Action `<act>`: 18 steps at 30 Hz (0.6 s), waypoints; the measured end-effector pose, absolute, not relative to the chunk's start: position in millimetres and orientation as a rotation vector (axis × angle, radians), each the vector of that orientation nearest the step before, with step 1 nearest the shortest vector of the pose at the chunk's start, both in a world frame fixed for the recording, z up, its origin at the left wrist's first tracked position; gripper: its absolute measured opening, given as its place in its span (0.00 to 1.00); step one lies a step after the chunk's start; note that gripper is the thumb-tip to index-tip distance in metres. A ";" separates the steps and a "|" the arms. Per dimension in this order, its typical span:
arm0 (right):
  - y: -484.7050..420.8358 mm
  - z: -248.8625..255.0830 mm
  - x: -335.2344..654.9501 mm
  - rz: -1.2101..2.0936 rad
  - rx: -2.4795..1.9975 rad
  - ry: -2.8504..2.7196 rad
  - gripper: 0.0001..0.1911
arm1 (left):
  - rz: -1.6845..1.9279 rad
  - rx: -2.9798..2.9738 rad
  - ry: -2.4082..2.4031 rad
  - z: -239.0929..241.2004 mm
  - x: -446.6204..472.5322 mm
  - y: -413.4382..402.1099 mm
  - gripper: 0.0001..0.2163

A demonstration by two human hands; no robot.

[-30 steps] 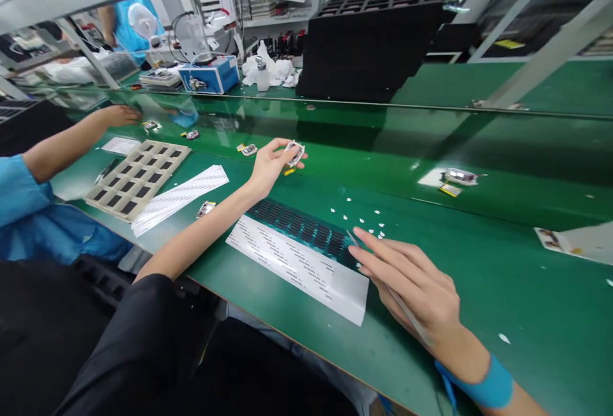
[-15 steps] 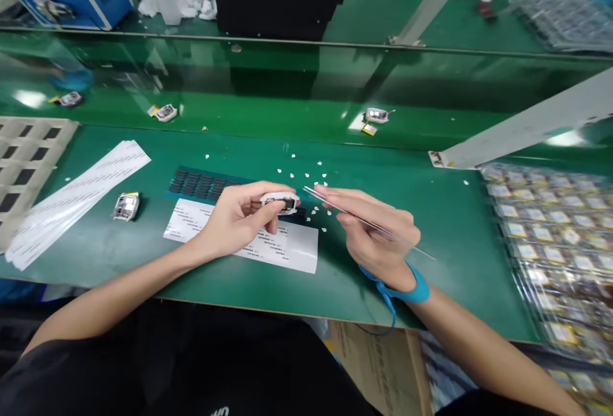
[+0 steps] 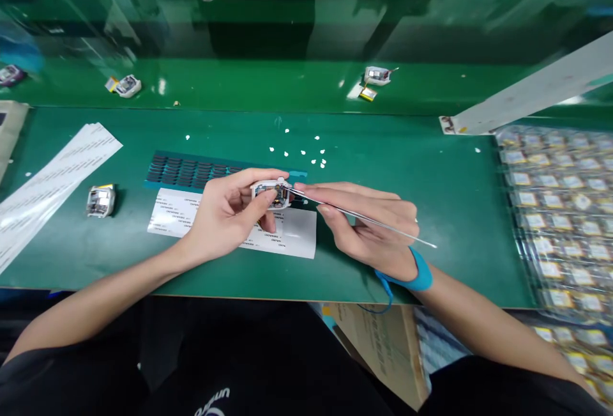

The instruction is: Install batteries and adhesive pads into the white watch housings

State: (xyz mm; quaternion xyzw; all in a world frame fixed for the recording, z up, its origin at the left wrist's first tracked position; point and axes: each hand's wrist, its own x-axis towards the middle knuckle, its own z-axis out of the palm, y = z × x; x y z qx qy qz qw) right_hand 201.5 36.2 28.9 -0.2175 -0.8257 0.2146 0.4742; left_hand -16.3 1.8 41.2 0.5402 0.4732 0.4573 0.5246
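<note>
Between thumb and fingers, my left hand (image 3: pixel 227 208) grips a small white device housing (image 3: pixel 261 187) with its circuit board facing up. My right hand (image 3: pixel 371 221) is closed around metal tweezers (image 3: pixel 364 216), whose tips meet the right end of the housing. What the tips pinch, if anything, is too small to tell. Beneath my hands lie a white label sheet (image 3: pixel 299 237) with printed lines and a teal sheet of black strips (image 3: pixel 184 172). Small white stickers (image 3: pixel 303 153) are scattered on the green table just beyond.
Another open housing (image 3: pixel 101 200) sits at left beside long white printed strips (image 3: pixel 62 167). On the green ledge behind are housings with yellow-edged batteries, one (image 3: pixel 128 86) left and one (image 3: pixel 377 75) right. At right stand a slanted white post (image 3: pixel 531 93) and clear trays of parts (image 3: pixel 555 218).
My right hand has brought the tweezer tips leftward onto the housing, which is now turned more face-up. The head view has tilted down, so the back shelf is mostly out of view.
</note>
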 end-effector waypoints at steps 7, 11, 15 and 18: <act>34.3 27.0 202.6 0.547 -0.498 -2.072 0.19 | 1.083 1.310 1.198 40.2 -15.6 0.1 0.09; 35.5 26.2 204.8 0.533 -0.460 -2.157 0.19 | 1.089 1.311 1.217 40.6 -16.5 0.8 0.09; 37.9 24.0 204.8 0.619 -0.480 -2.178 0.22 | 1.082 1.304 1.243 39.2 -16.0 3.5 0.10; 39.3 23.3 203.9 0.728 -0.521 -2.104 0.20 | 1.079 1.301 1.230 38.0 -14.9 6.0 0.10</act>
